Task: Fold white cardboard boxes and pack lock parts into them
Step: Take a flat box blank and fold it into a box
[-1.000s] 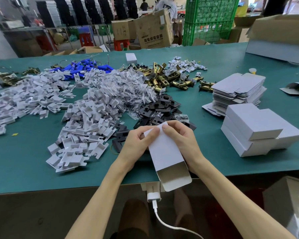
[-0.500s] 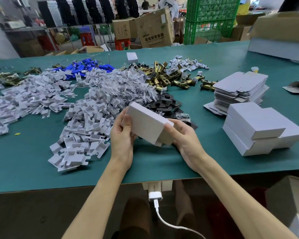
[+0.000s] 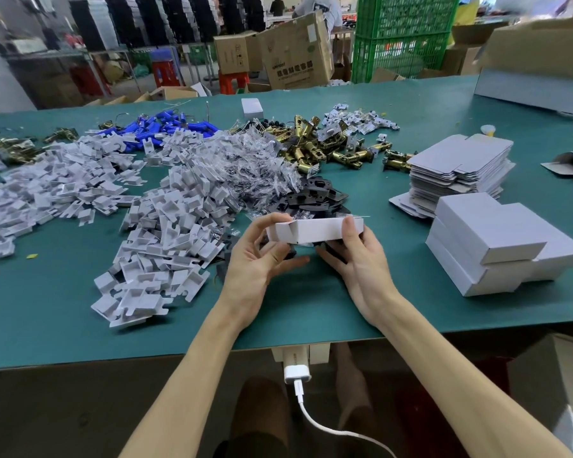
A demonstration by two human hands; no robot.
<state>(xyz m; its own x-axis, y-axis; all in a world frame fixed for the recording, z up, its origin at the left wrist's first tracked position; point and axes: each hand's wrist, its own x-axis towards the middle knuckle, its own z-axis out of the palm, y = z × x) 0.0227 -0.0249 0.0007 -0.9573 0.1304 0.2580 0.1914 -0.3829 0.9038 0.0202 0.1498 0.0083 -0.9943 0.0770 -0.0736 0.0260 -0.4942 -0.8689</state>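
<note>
Two bare hands hold one white cardboard box (image 3: 315, 229) just above the green table (image 3: 47, 309), its long side running left to right. The left hand (image 3: 255, 262) grasps the box's left end, thumb on top and fingers curled under, where an end flap is not fully tucked. The right hand (image 3: 358, 259) grasps the right end, with the forefinger laid over the near face. Whether anything lies inside the box cannot be seen.

Directly behind the box lies one heap of black plates (image 3: 315, 193), and behind that a spread of brass latches (image 3: 315, 143). Behind and to the left of the box is a pile of clear bags (image 3: 255, 166). Left of the box sit two big heaps of white plastic pieces (image 3: 166, 233), one just beside it and one farther left. Far behind these is one cluster of blue parts (image 3: 166, 127).

Right of the box stands a group of folded boxes (image 3: 497, 246), at least three, stacked and closed, their contents hidden. Behind that group rises one stack of flat box blanks (image 3: 460, 166). One small white box (image 3: 252, 107) stands alone at the table's far edge, well behind the held box.

Far right of the box, one large open carton (image 3: 540, 61) rests on the table, its inside out of sight. Below the box, at the table's near edge, one white charger (image 3: 296, 373) hangs with its cable.
</note>
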